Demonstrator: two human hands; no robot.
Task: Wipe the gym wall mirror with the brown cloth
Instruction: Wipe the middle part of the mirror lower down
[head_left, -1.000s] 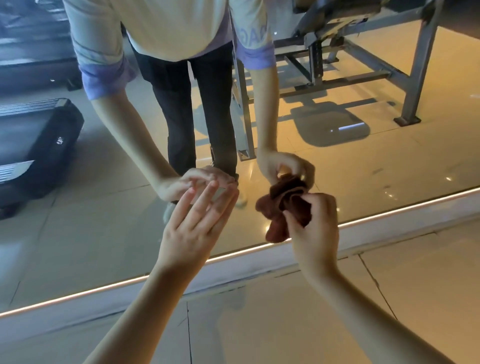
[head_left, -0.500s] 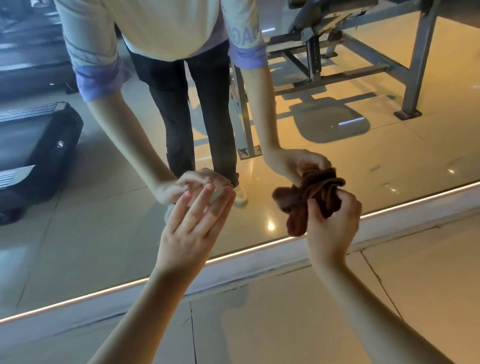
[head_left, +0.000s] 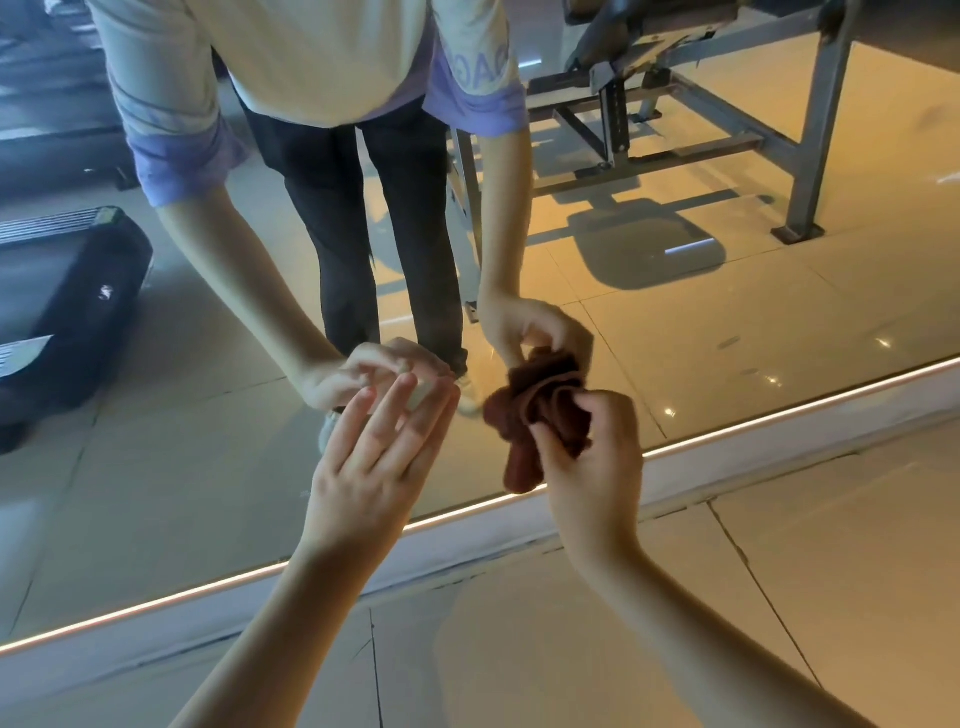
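The right hand (head_left: 592, 467) grips the brown cloth (head_left: 535, 415) crumpled into a thick wad, fingers curled round its folds, one loose end hanging down. Bunched like this, the cloth likely gives a firm pad to press and rub with, not a limp sheet. It meets its own reflection, so it appears to touch the glass low on the gym wall mirror (head_left: 156, 493), just above the lit strip (head_left: 208, 584) along the mirror's lower edge, where the glass meets the floor (head_left: 519, 649).

The left hand (head_left: 374, 467) holds nothing: its fingers are straight and slightly spread, their tips meeting the reflected ones just beside the cloth. It probably braces the person, who leans down to reach this low band. A treadmill (head_left: 67, 312) and a steel equipment frame (head_left: 810, 130) show only as reflections.
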